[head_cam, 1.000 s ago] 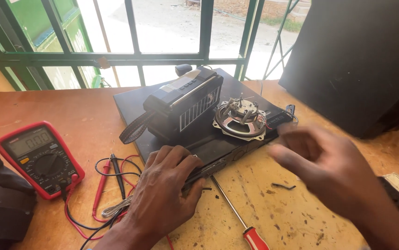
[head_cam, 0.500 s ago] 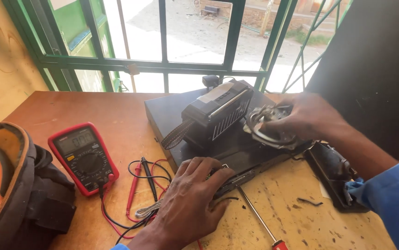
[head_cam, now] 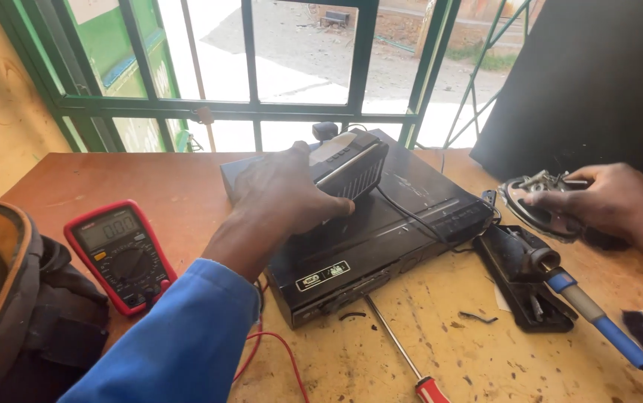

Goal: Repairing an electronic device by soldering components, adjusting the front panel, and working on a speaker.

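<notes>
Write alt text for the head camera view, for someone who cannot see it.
A person's left hand grips a small black radio on top of a flat black player box, while the right hand holds a loose round speaker off to the side. On the wooden table also lie a red multimeter, a screwdriver and a blue-handled soldering iron.

Wooden table (head_cam: 486, 358), orange-brown top, scuffed and speckled at the near edge. Directly behind table: window (head_cam: 262, 67) with green metal bars and frame, bright daylight coming through, sunlit paved ground outside. Left of window a yellowish plaster wall (head_cam: 0, 112); right of it a large dark panel (head_cam: 590, 82).
</notes>
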